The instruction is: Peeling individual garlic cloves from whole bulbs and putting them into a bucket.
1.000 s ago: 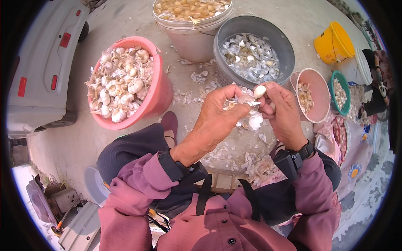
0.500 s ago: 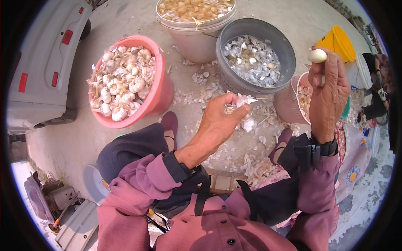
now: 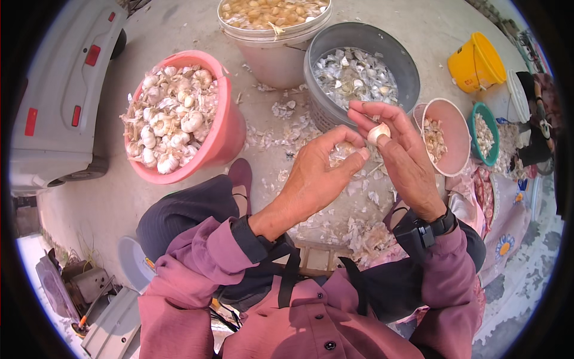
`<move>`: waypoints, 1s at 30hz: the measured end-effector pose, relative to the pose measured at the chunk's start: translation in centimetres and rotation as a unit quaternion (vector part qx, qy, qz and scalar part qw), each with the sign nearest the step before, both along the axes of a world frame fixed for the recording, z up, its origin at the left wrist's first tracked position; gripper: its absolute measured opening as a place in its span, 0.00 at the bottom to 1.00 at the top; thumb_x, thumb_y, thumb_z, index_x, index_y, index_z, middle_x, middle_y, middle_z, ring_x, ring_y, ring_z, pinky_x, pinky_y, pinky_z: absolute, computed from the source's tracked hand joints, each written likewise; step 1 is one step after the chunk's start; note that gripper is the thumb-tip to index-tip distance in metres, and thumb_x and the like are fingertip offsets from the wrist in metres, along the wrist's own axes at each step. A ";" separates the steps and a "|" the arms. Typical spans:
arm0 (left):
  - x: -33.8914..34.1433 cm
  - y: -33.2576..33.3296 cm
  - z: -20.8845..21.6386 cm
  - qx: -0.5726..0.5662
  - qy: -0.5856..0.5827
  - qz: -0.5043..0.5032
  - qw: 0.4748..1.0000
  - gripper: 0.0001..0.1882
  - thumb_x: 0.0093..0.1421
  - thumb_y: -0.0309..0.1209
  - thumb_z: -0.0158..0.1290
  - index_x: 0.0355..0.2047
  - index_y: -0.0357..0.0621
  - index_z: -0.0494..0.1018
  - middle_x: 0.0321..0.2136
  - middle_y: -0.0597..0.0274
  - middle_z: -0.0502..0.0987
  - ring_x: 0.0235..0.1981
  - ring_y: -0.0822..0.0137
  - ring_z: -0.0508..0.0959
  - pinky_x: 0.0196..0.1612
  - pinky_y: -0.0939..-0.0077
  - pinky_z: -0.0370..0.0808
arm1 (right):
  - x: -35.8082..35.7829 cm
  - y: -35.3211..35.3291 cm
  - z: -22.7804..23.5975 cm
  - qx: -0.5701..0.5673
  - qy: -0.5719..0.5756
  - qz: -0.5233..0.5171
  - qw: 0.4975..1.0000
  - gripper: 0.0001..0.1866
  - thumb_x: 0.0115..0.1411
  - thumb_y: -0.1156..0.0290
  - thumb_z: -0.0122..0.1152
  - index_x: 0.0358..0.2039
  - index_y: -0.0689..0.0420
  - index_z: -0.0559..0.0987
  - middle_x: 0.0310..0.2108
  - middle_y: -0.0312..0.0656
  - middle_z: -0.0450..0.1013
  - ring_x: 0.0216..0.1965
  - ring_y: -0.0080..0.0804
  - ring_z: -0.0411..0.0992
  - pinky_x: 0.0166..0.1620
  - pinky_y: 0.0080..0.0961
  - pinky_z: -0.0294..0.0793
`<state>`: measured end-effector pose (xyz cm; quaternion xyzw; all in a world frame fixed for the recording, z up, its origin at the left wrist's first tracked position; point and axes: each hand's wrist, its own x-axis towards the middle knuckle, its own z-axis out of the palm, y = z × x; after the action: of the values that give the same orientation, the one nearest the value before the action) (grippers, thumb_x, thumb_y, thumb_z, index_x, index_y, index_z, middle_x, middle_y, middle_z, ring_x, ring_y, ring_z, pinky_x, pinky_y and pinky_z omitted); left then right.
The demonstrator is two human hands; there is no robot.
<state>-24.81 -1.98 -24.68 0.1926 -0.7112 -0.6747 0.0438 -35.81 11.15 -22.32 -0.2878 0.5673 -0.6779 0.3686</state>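
Note:
Between the thumb and fingers of my right hand (image 3: 406,158) is a garlic clove (image 3: 378,133) with pale skin on it. Close beside it on the left, my left hand (image 3: 317,176) has thumb and forefinger apart, and I see nothing between them; its other fingers are partly hidden. Both hands are above ground strewn with garlic skins (image 3: 365,236), nearer to me than the grey tub (image 3: 408,81), which holds garlic skins in liquid. To the left, a pink bucket (image 3: 230,113) is heaped with whole garlic bulbs (image 3: 161,124).
A white bucket (image 3: 269,57) of peeled cloves in liquid stands at the far side. Beyond my right hand are a pink bucket (image 3: 455,122) with cloves, a green basin (image 3: 493,152) and a yellow bucket (image 3: 478,63). A vehicle (image 3: 60,102) is at far left.
My right hand has come down and left to beside my left hand; the bare clove at its fingertips is gone, and a skinned-over clove shows there. The skin has left my left hand.

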 end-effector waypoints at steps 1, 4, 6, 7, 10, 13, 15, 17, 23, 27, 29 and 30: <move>0.0 0.2 0.0 -0.014 0.030 -0.015 0.999 0.10 0.64 0.34 0.55 0.43 0.43 0.74 0.38 0.67 0.76 0.39 0.76 0.72 0.44 0.79 0.68 | 0.1 0.1 -0.2 -0.012 0.027 0.002 1.000 0.20 0.68 0.73 0.41 0.60 0.62 0.61 0.62 0.47 0.60 0.66 0.37 0.58 0.65 0.31 0.56; -0.2 0.3 -0.4 -0.007 0.069 -0.029 0.997 0.11 0.64 0.34 0.54 0.43 0.42 0.74 0.39 0.66 0.76 0.41 0.77 0.72 0.47 0.78 0.68 | 0.7 0.0 -0.1 -0.016 0.066 0.032 0.997 0.22 0.69 0.73 0.41 0.62 0.62 0.59 0.64 0.48 0.59 0.66 0.38 0.58 0.66 0.33 0.56; -0.3 0.2 -0.4 0.014 0.077 -0.028 0.997 0.11 0.64 0.34 0.54 0.43 0.41 0.74 0.39 0.66 0.76 0.42 0.77 0.72 0.48 0.78 0.68 | 0.6 0.2 -0.1 -0.004 0.099 0.040 0.994 0.24 0.68 0.73 0.42 0.64 0.61 0.58 0.64 0.49 0.58 0.67 0.39 0.57 0.66 0.33 0.55; -0.3 0.1 0.0 0.015 0.053 -0.044 0.998 0.11 0.64 0.33 0.54 0.44 0.41 0.73 0.39 0.66 0.76 0.43 0.77 0.71 0.48 0.78 0.68 | 0.5 0.3 -0.1 0.008 0.132 0.048 0.990 0.26 0.68 0.74 0.42 0.66 0.61 0.56 0.65 0.50 0.56 0.67 0.40 0.56 0.66 0.34 0.54; -0.3 0.3 -0.1 0.027 0.050 -0.061 0.997 0.11 0.65 0.32 0.54 0.45 0.41 0.73 0.41 0.67 0.76 0.44 0.78 0.70 0.49 0.79 0.67 | -0.3 0.5 0.7 0.045 0.236 0.095 0.966 0.29 0.68 0.74 0.41 0.68 0.61 0.52 0.67 0.50 0.54 0.67 0.41 0.55 0.67 0.35 0.53; -0.3 0.7 -0.6 0.059 0.090 -0.058 0.993 0.11 0.65 0.32 0.53 0.45 0.41 0.72 0.42 0.68 0.75 0.44 0.79 0.70 0.49 0.79 0.66 | 1.2 -0.1 0.6 -0.029 0.085 0.033 0.995 0.29 0.69 0.73 0.40 0.69 0.60 0.51 0.68 0.49 0.54 0.68 0.42 0.54 0.67 0.35 0.51; -0.4 0.8 -0.5 0.079 0.110 -0.054 0.989 0.11 0.65 0.32 0.53 0.46 0.42 0.72 0.42 0.69 0.74 0.44 0.79 0.69 0.49 0.79 0.66 | 1.0 0.0 0.3 -0.016 0.099 0.032 0.994 0.29 0.69 0.71 0.40 0.69 0.61 0.51 0.67 0.49 0.54 0.68 0.42 0.53 0.68 0.35 0.50; -0.3 0.8 0.0 0.078 0.102 -0.062 0.990 0.10 0.66 0.32 0.53 0.45 0.43 0.72 0.41 0.72 0.73 0.44 0.79 0.69 0.49 0.79 0.66 | 0.8 0.3 -0.1 -0.003 0.116 0.031 0.993 0.29 0.70 0.69 0.40 0.68 0.61 0.51 0.67 0.50 0.54 0.69 0.42 0.52 0.68 0.35 0.49; -0.5 1.0 0.8 0.131 0.049 -0.078 0.987 0.15 0.67 0.37 0.52 0.48 0.40 0.70 0.42 0.65 0.75 0.45 0.76 0.70 0.49 0.76 0.68 | -0.1 1.6 0.1 0.133 0.364 0.070 0.919 0.31 0.71 0.54 0.37 0.67 0.62 0.55 0.64 0.55 0.58 0.65 0.49 0.55 0.66 0.40 0.50; 0.1 0.9 -0.3 0.227 0.040 -0.022 0.973 0.17 0.66 0.40 0.54 0.48 0.42 0.71 0.42 0.69 0.74 0.43 0.80 0.71 0.46 0.82 0.69 | 1.0 0.7 -0.7 0.113 0.326 0.038 0.938 0.31 0.70 0.53 0.39 0.64 0.62 0.59 0.60 0.57 0.61 0.60 0.52 0.59 0.63 0.44 0.54; -0.2 0.8 0.4 0.285 0.028 0.019 0.958 0.15 0.64 0.36 0.57 0.47 0.44 0.72 0.39 0.70 0.75 0.39 0.80 0.73 0.41 0.83 0.71 | 0.4 1.0 -0.9 0.099 0.320 -0.001 0.942 0.30 0.70 0.54 0.41 0.63 0.62 0.61 0.59 0.57 0.62 0.59 0.53 0.60 0.62 0.44 0.56; 0.0 0.1 0.3 0.308 0.035 0.027 0.950 0.14 0.63 0.34 0.58 0.47 0.44 0.73 0.40 0.69 0.76 0.39 0.79 0.75 0.40 0.83 0.73 | 0.1 0.9 -1.0 0.084 0.332 -0.005 0.939 0.27 0.70 0.55 0.43 0.61 0.61 0.64 0.58 0.54 0.63 0.60 0.50 0.61 0.62 0.42 0.57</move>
<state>-24.78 -1.84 -24.42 0.1920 -0.4612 -0.8659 0.0254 -35.70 12.04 -23.30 -0.4620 0.7138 -0.4952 0.1785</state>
